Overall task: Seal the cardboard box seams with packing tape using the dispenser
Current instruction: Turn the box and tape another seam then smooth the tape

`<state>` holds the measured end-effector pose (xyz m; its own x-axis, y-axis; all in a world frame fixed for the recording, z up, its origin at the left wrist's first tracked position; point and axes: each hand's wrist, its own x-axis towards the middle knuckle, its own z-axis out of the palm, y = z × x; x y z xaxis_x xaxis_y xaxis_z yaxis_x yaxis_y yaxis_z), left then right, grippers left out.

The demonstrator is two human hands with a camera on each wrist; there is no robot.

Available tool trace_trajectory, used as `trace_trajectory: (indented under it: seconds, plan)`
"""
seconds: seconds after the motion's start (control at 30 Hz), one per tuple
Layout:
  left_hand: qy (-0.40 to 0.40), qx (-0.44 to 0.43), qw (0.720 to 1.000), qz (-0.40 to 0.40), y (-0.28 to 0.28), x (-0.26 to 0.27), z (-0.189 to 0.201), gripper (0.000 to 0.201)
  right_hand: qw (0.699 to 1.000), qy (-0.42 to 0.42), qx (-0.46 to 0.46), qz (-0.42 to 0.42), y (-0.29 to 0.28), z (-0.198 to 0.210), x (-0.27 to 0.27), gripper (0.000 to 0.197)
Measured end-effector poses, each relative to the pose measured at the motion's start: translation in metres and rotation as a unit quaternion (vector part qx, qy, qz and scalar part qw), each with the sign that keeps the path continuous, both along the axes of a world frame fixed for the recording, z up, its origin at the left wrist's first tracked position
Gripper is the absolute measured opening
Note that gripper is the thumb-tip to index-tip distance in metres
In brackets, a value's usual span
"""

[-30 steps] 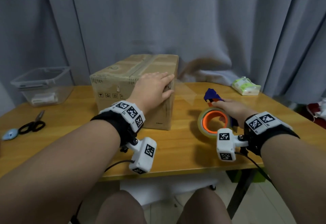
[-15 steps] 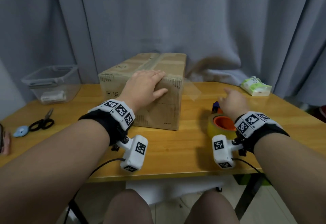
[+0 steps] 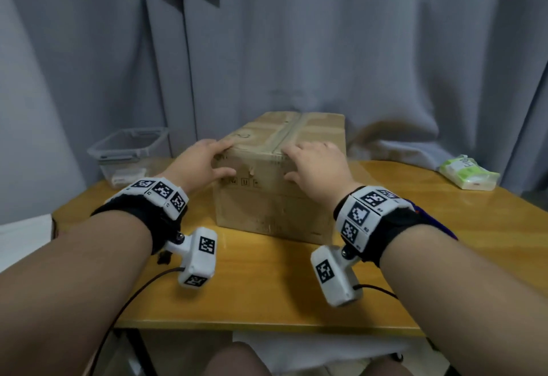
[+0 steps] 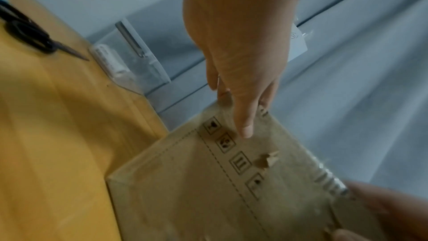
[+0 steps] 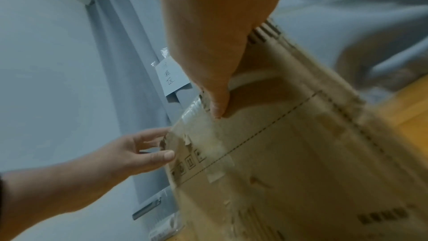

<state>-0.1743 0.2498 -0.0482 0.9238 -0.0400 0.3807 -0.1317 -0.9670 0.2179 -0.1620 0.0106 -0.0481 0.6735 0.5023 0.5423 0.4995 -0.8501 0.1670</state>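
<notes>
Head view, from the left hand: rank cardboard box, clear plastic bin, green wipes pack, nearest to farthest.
From the left hand:
1. cardboard box, touched at its near-left top corner.
2. clear plastic bin, behind and left, at the table's back edge.
3. green wipes pack, far right, beyond the box.
</notes>
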Motion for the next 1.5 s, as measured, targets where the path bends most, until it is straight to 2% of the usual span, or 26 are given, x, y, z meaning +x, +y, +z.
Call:
trace_trajectory:
  seconds: [0.13,0.23,0.33,0.43,0.5,0.57,0.67,0.8,0.93,1.1,1.23,1.3,1.37,1.43,1.5]
  plan:
    - [-0.048,-0.082,0.995,-0.035,-0.022,-0.009,-0.005,0.058,0.999,0.025,-0.01,-0.024,-0.033,0.007,0.003,0.046]
    - [-0.07,-0.094,0.99,-0.078,-0.047,-0.014,-0.013,0.056,0.997,0.07,0.013,-0.039,-0.067,0.013,0.005,0.052]
    - [-0.087,-0.107,0.985,-0.102,-0.055,-0.014,-0.016,0.054,0.996,0.079,0.013,-0.028,-0.072,0.018,0.002,0.049]
    - [-0.101,-0.133,0.979,-0.116,-0.044,-0.012,-0.014,0.05,0.999,0.026,0.003,0.042,-0.043,0.017,-0.005,0.038]
    - [-0.112,-0.114,0.979,-0.128,-0.04,-0.014,-0.011,0.044,0.997,-0.017,0.002,0.082,-0.017,0.012,-0.008,0.033]
    - [-0.131,-0.1,0.975,-0.152,-0.041,-0.016,-0.008,0.037,0.994,-0.046,0.012,0.1,0.005,0.006,-0.009,0.027]
    - [-0.134,-0.125,0.971,-0.153,-0.043,-0.018,-0.007,0.03,0.985,-0.121,0.039,0.113,0.02,0.0,-0.005,0.011]
    - [-0.146,-0.181,0.961,-0.149,-0.042,-0.016,-0.012,0.022,0.975,-0.201,-0.008,0.099,0.022,-0.007,0.001,0.017]
    - [-0.138,-0.194,0.958,-0.159,-0.038,-0.017,-0.015,0.022,0.965,-0.224,0.024,0.136,0.022,-0.019,0.004,0.008]
    - [-0.068,-0.233,0.951,-0.193,-0.045,-0.007,0.004,0.028,0.96,-0.236,0.037,0.144,0.022,-0.025,0.006,0.004]
    - [-0.047,-0.2,0.96,-0.189,-0.052,0.008,0.001,0.026,0.954,-0.258,0.046,0.146,0.021,-0.028,0.01,0.003]
    - [-0.059,-0.186,0.96,-0.201,-0.048,0.009,-0.005,0.027,0.952,-0.253,0.022,0.171,0.017,-0.021,0.01,0.004]
    - [-0.07,-0.163,0.959,-0.22,-0.046,0.007,-0.009,0.03,0.956,-0.207,-0.01,0.208,0.011,-0.007,0.008,0.01]
    - [-0.074,-0.137,0.96,-0.234,-0.045,0.005,-0.012,0.033,0.969,-0.125,-0.015,0.214,0.003,0.008,0.004,0.029]
    - [-0.071,-0.12,0.964,-0.226,-0.044,0.004,-0.013,0.039,0.983,-0.073,0.008,0.169,-0.004,0.015,0.003,0.043]
